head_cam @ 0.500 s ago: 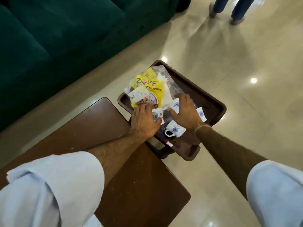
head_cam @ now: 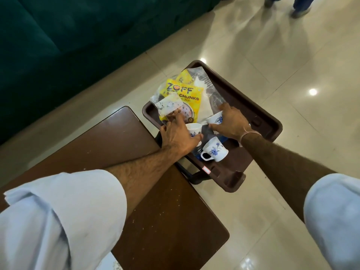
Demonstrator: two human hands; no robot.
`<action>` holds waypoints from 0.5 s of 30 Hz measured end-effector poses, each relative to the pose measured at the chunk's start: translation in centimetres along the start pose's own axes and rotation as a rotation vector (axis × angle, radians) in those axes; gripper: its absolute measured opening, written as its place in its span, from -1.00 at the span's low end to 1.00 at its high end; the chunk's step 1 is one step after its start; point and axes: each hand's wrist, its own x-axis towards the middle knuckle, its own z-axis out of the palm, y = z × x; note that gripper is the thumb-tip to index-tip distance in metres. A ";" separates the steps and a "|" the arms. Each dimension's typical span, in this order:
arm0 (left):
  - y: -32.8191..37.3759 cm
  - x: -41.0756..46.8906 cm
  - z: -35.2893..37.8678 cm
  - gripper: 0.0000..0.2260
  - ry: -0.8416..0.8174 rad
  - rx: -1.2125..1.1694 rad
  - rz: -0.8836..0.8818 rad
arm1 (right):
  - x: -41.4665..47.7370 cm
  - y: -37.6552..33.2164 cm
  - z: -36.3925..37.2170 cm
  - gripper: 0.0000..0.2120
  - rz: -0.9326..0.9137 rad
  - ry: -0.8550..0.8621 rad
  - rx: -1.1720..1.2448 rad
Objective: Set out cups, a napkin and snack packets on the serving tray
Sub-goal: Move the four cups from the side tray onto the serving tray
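packets (head_cam: 184, 94) at tray's (head_cam: 259, 114) far left, cups (head_cam: 215, 149) nearer, table (head_cam: 120, 137) left of tray

Both my arms reach forward, pale sleeves rolled up above the forearms. My left hand (head_cam: 180, 136) lies palm down, fingers stretched toward the far side and thumb swung out to the right. My right hand (head_cam: 229, 122) sits just to its right and a little farther off, fingers curled downward and thumb pointing left toward the other hand; it seems to be gripping something, though the palm hides that. A thin band circles my right wrist.
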 end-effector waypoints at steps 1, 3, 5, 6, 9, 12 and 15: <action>-0.2 -0.4 -0.1 -0.13 0.013 -0.045 0.010 | -0.3 -0.1 -0.1 -0.26 -0.004 0.022 0.025; -0.7 -1.2 -0.6 -0.12 0.055 -0.119 0.044 | -1.0 -0.5 -0.4 -0.25 -0.018 0.070 0.072; -1.3 -1.9 -1.2 -0.15 0.099 -0.178 0.079 | -1.7 -1.2 -0.8 -0.25 -0.055 0.123 0.117; -1.7 -2.3 -1.7 -0.18 0.124 -0.203 0.095 | -2.1 -1.8 -0.9 -0.26 -0.086 0.139 0.137; -3.2 -3.7 -3.1 -0.27 0.170 -0.258 0.106 | -3.4 -4.4 -1.2 -0.26 -0.196 0.160 0.201; -5.8 -5.5 -4.7 -0.34 0.213 -0.279 0.084 | -4.9 -8.1 -0.5 -0.26 -0.288 0.138 0.217; -9.0 -7.7 -6.4 -0.34 0.242 -0.291 0.026 | -6.3 -11.9 0.9 -0.26 -0.365 0.094 0.226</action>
